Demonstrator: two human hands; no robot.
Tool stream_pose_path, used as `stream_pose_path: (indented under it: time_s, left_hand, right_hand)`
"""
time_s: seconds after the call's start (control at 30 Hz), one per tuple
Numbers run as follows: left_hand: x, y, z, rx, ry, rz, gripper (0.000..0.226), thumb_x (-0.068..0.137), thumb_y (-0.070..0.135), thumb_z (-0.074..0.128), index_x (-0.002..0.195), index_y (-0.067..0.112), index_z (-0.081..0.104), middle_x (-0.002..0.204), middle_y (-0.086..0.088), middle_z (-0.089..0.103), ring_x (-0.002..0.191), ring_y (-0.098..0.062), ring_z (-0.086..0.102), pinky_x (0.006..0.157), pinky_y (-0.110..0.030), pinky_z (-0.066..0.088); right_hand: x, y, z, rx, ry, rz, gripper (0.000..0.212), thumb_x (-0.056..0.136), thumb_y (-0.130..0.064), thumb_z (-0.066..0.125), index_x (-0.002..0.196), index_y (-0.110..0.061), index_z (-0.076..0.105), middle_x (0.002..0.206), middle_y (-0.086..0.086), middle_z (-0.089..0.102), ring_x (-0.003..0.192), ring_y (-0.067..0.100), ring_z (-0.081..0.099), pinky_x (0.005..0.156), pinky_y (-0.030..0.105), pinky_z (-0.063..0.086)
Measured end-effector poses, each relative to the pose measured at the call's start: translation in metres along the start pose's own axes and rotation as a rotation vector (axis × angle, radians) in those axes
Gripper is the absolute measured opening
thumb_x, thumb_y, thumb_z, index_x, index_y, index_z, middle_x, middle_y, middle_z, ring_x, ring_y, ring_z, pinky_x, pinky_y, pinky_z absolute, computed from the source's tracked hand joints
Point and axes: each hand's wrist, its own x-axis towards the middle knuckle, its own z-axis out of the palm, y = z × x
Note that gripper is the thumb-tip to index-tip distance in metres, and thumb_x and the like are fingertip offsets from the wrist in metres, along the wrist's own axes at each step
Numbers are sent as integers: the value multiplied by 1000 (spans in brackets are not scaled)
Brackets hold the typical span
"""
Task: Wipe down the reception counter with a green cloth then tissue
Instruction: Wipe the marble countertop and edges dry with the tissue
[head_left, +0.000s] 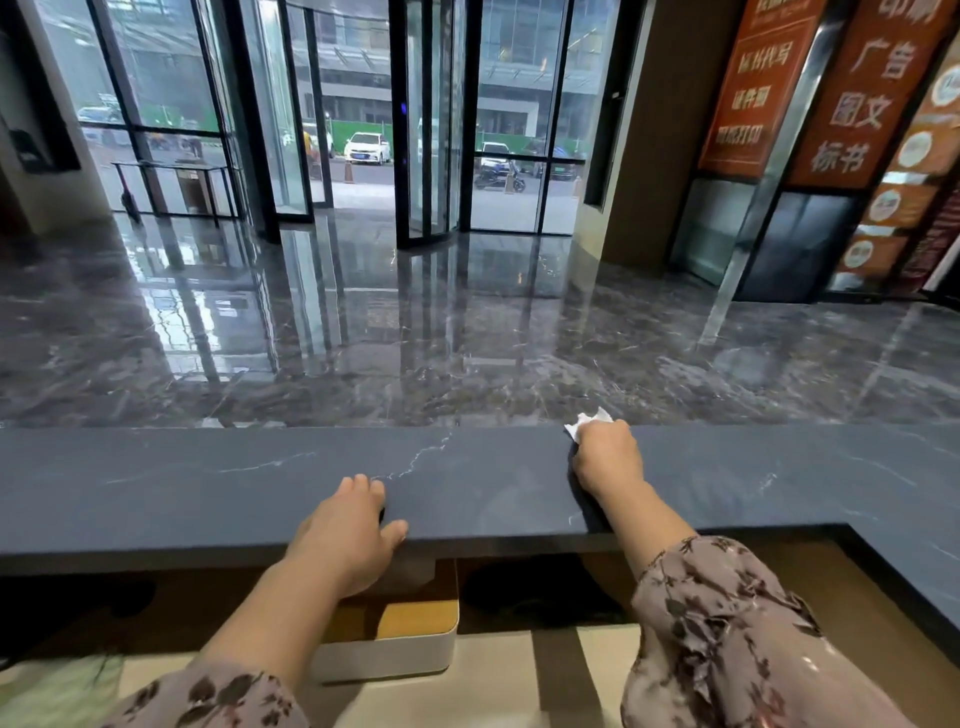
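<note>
At the far edge of the dark stone reception counter (218, 483), right hand (608, 457) pinches a crumpled white tissue (587, 422); left hand (348, 530) rests relaxed, fingers loose, on the near edge.

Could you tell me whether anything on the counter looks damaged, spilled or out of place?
Nothing stands out. The pale lines across the counter look like stone veining, not cracks. The right hand holds a tissue at the far edge; no spill shows.
</note>
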Motion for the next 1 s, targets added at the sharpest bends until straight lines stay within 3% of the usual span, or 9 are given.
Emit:
stream_pose_path:
  time_s: [0.1, 0.27, 0.37, 0.4, 0.5, 0.63, 0.73, 0.8, 1.0]
  left_hand:
    - [1, -1, 2, 0, 16, 2, 64, 98, 43, 39, 151, 15, 18, 155, -3, 22, 141, -23, 27, 114, -36, 30]
    - [1, 0, 0, -4, 5, -3, 60, 98, 40, 43, 149, 15, 24, 152, -5, 27, 138, -22, 31, 112, -36, 31]
    - [1, 2, -3, -4, -2, 17, 54, 97, 35, 46, 145, 16, 32, 143, -5, 36, 132, -21, 37, 107, -35, 37]
    - [1, 2, -4, -3, -6, 17, 54, 97, 36, 46, 145, 15, 32, 143, -5, 36, 132, -22, 38, 107, -35, 37]
    - [2, 3, -6, 22, -24, 2, 57, 97, 41, 44, 145, 13, 31, 146, -7, 33, 133, -24, 37, 108, -35, 35]
    - [4, 1, -8, 31, -37, -4, 58, 97, 43, 43, 145, 13, 31, 147, -7, 34, 133, -26, 38, 108, -36, 35]
    - [4, 0, -7, 36, -35, -10, 58, 97, 43, 44, 145, 13, 32, 147, -7, 35, 133, -26, 38, 108, -37, 36]
    - [5, 0, -7, 52, -31, -5, 57, 97, 43, 43, 144, 13, 33, 143, -8, 38, 130, -26, 42, 106, -37, 39]
    - [6, 1, -6, 75, -27, 5, 51, 97, 43, 42, 137, 11, 40, 134, -10, 43, 118, -25, 49, 97, -35, 44]
  right_hand:
    - [-8, -46, 17, 121, 20, -40, 35, 91, -8, 50, 124, -13, 62, 150, 17, 33, 128, 29, 44, 99, 30, 41]
    - [-53, -146, 41, 229, -112, -356, 38, 86, -5, 56, 123, -8, 59, 149, 16, 34, 127, 32, 44, 100, 32, 42]
    - [-71, -163, 40, 193, -205, -478, 10, 82, -5, 60, 89, -12, 59, 115, 19, 48, 109, 36, 49, 77, 34, 43]
    - [-73, -158, 37, 191, -217, -493, 15, 79, -4, 60, 78, -16, 51, 100, 16, 45, 102, 35, 50, 70, 33, 37]
    - [-73, -120, 30, 161, -192, -561, 22, 74, -5, 64, 84, -18, 51, 93, 9, 44, 97, 31, 47, 68, 32, 35]
    - [-62, -31, 16, 91, -48, -446, 18, 84, -12, 57, 98, -23, 60, 96, 7, 53, 94, 33, 50, 70, 31, 36]
    - [-56, 52, -2, 25, 44, -222, 22, 88, -19, 58, 110, -23, 64, 105, 6, 54, 91, 28, 51, 76, 30, 38]
    - [-58, 89, -18, -4, 40, -85, 29, 87, -12, 59, 111, -27, 64, 111, 11, 57, 97, 33, 52, 81, 33, 41]
    - [-68, 43, -9, 99, 147, 192, 30, 86, -4, 53, 114, -9, 64, 121, 21, 54, 107, 34, 50, 87, 32, 45]
